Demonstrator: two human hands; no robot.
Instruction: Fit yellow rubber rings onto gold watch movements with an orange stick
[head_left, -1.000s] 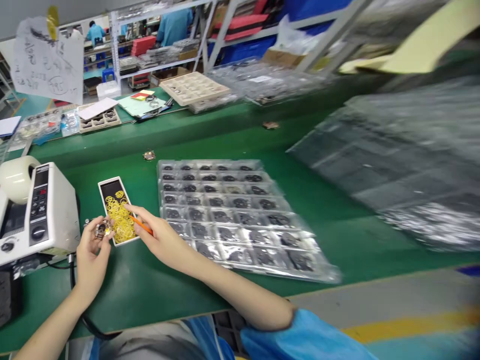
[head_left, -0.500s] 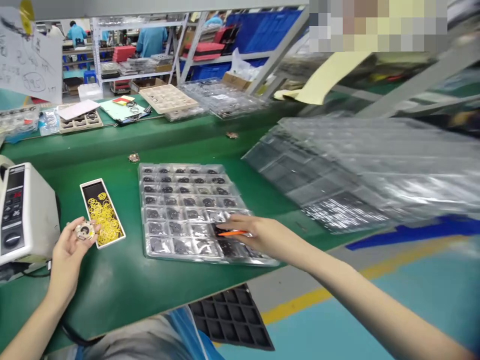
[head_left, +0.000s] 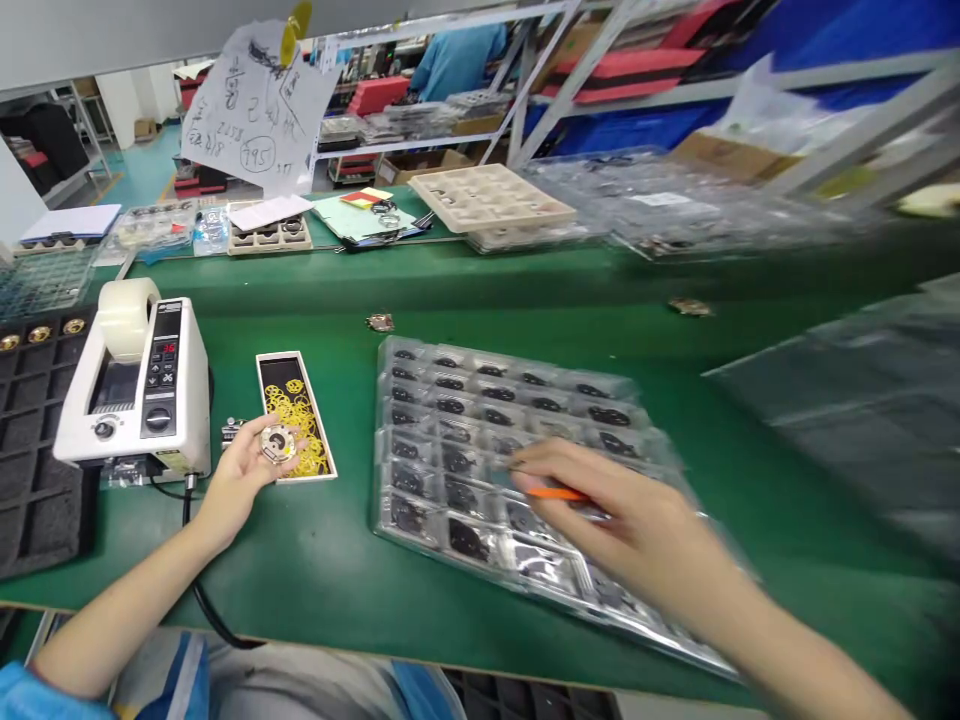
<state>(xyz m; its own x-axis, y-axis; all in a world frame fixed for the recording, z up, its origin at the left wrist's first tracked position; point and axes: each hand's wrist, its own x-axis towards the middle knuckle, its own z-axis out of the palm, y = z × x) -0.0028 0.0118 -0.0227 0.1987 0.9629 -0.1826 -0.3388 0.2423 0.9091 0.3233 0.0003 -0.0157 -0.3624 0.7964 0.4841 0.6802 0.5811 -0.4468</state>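
Between the fingertips of my left hand (head_left: 244,468) is a round metal watch movement (head_left: 278,444), held over the edge of a narrow white box (head_left: 330,462) of yellow rings (head_left: 294,408). My right hand (head_left: 600,500) is closed around an orange tool (head_left: 556,493), above a clear compartment tray (head_left: 480,460). Dark round parts (head_left: 468,538) lie in many of its pockets. The right fingertips are blurred, and whether the tool's tip touches anything cannot be made out.
A tape dispenser (head_left: 180,400) stands at the left beside a black foam tray (head_left: 37,450). Small metal parts (head_left: 380,322) lie behind the clear tray. Stacked clear trays (head_left: 862,390) are at the right. A beige tray (head_left: 491,197) sits on the back ledge.
The view has swung left, bringing the whole tape dispenser into sight. My right hand has moved from the front pockets toward the middle of the clear tray. My left hand still holds the movement.
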